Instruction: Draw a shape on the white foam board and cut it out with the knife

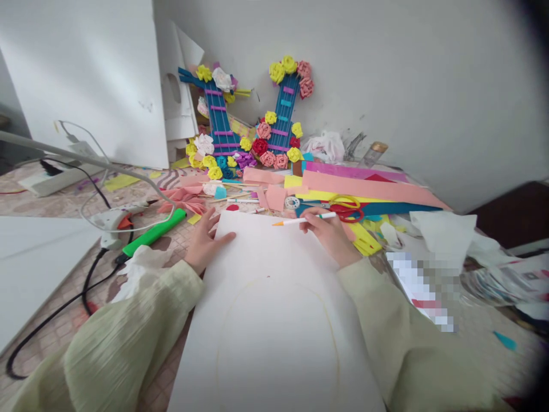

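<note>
A: Left hand (pixel 208 243)?
B: Spread, thumb over the sheet's (pixel 274 332) far left corner.
A: Right hand (pixel 329 237)?
B: Pinching a pen (pixel 292 222), orange tip leftward, just inside the sheet's far edge. Tip touching? Can't tell.
A: Sheet?
B: On the desk (pixel 467 360), faint yellow arch (pixel 335 332) drawn on it.
A: Nearby?
B: Scissors (pixel 352 211) just beyond the far right corner; glue gun (pixel 112 220) out past the left edge.

Between the left hand (pixel 209 241) and the right hand (pixel 329 236), a low path ran over the flat sheet (pixel 274 326), narrowed by the jutting marker (pixel 294 221). Beyond, scissors (pixel 352 220) and paper strips (pixel 369 186) crowded the desk (pixel 472 332), blue flowered models (pixel 285 111) standing behind. Leftward, a green bar (pixel 154 233) and cables (pixel 88 280) blocked low sweeps; rightward, crumpled white paper (pixel 446 237) did.
</note>
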A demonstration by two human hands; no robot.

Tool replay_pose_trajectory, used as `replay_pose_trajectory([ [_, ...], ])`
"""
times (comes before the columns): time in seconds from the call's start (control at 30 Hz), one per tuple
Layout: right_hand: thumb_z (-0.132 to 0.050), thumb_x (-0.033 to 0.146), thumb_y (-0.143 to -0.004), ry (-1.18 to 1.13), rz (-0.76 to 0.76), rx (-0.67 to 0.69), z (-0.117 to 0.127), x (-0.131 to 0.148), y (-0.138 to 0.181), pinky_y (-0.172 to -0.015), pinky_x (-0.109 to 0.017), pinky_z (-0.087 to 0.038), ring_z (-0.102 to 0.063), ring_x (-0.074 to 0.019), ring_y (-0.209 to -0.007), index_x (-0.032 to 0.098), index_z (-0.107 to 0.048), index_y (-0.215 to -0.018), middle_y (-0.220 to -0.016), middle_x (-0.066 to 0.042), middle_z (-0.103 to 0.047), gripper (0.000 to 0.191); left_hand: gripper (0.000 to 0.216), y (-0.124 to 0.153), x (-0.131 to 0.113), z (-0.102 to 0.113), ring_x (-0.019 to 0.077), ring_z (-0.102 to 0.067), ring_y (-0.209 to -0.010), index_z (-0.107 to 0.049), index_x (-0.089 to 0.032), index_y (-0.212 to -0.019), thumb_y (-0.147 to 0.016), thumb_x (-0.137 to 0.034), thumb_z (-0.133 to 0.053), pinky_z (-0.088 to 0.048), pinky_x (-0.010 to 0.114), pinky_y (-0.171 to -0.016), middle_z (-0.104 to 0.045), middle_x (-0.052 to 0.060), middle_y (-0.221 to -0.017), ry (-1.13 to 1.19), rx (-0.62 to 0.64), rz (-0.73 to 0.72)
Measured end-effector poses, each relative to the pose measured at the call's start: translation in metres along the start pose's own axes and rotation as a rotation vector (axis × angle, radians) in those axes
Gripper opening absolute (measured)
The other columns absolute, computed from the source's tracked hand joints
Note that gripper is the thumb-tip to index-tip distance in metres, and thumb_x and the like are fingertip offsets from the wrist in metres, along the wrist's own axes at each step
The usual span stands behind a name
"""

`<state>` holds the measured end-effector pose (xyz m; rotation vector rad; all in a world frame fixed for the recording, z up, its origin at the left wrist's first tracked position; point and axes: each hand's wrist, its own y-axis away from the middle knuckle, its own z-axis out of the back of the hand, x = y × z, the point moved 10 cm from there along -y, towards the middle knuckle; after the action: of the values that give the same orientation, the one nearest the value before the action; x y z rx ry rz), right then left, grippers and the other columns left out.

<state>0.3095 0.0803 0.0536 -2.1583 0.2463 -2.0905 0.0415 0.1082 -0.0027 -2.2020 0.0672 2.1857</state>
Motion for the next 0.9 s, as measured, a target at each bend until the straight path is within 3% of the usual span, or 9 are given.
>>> replay_pose_trajectory([
  [0.2,-0.068,0.033,-0.066,0.019,-0.053,0.200,-0.014,-0.013,-0.031,-0.050,-0.023,-0.036,-0.049,-0.0096,-0.050,0.017,-0.057,-0.066,-0.052,0.003,-0.054,0.019,0.082,0.002,-0.001,-0.022,0.0292,-0.030,-0.132,-0.025,-0.024,-0.137,-0.068,-0.036,-0.069,-0.041,0.045,-0.095,-0.040,0.015,-0.138,-0.174,0.156,-0.160],
  [0.47,-0.070,0.028,-0.061,0.003,-0.197,0.427,-0.035,-0.039,-0.052,-0.042,-0.022,-0.036,-0.050,-0.0096,-0.042,0.015,-0.054,-0.066,-0.049,0.002,-0.055,0.022,0.080,0.003,-0.002,-0.025,0.0290,-0.027,-0.133,-0.025,-0.021,-0.137,-0.071,-0.036,-0.067,-0.039,0.045,-0.097,-0.036,0.017,-0.140,-0.245,0.168,-0.155],
  [0.63,-0.066,0.027,-0.063,-0.032,-0.265,0.467,-0.046,-0.067,-0.059,-0.042,-0.022,-0.041,-0.053,-0.0108,-0.042,0.016,-0.052,-0.067,-0.049,0.003,-0.054,0.019,0.080,0.003,0.002,-0.028,0.0320,-0.032,-0.130,-0.026,-0.024,-0.136,-0.069,-0.035,-0.069,-0.043,0.047,-0.093,-0.036,0.015,-0.141,-0.185,0.186,-0.119],
  [0.9,-0.061,0.025,-0.062,-0.047,-0.306,0.439,-0.043,-0.090,-0.061,-0.035,-0.017,-0.033,-0.051,-0.0089,-0.039,0.018,-0.050,-0.069,-0.047,0.005,-0.054,0.015,0.078,0.003,0.005,-0.029,0.0338,-0.034,-0.129,-0.028,-0.029,-0.136,-0.070,-0.029,-0.069,-0.040,0.053,-0.095,-0.036,0.012,-0.141,-0.154,0.206,-0.110],
])
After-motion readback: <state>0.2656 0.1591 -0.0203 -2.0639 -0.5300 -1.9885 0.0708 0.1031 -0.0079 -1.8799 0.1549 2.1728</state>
